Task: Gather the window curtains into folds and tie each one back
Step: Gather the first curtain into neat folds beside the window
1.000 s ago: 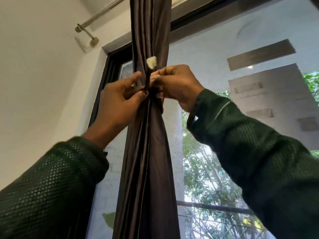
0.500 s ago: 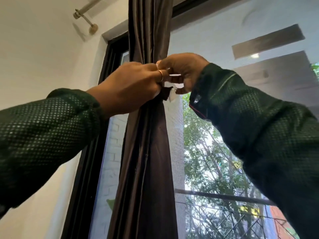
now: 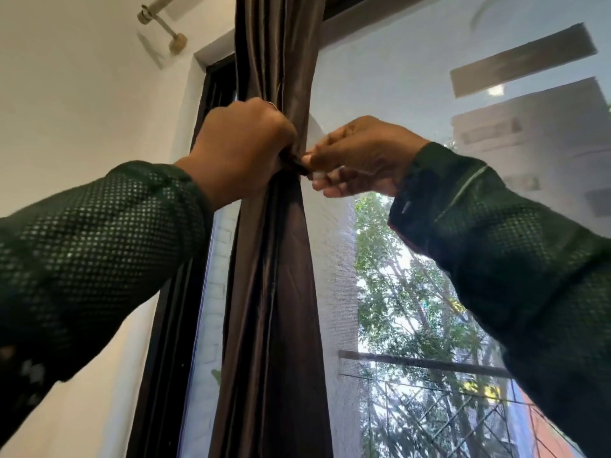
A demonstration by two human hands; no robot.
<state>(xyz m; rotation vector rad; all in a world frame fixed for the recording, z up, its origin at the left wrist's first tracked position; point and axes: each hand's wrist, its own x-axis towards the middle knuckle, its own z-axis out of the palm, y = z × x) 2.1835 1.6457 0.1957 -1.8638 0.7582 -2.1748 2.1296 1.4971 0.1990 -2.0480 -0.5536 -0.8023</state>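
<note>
Both hands at curtain (image 3: pixel 271 292) waist by window: left hand (image 3: pixel 238 150) fisted round folds, right hand (image 3: pixel 357 157) pinching tie (image 3: pixel 299 165). Risk: pinch slips, tie pops, folds spill loose.

Daylight only, coming in through the window screen (image 3: pixel 413 77); outside is bright, sky patches between the tree leaves (image 3: pixel 406 292) blown out. Backlit scene: curtain (image 3: pixel 271 292) reads dark brown with faint sheen on the folds, sleeves near black. White wall (image 3: pixel 82 94) evenly lit, soft shadow cast by the rod bracket (image 3: pixel 165 28). Small glare spot on the screen, upper right. Mesh hazes the view outside. Wide-angle lens: window frame (image 3: pixel 211 94) leans, forearms stretched at the edges. Slight softness overall, left sleeve (image 3: pixel 82 259) smeared at the lower left corner.
</note>
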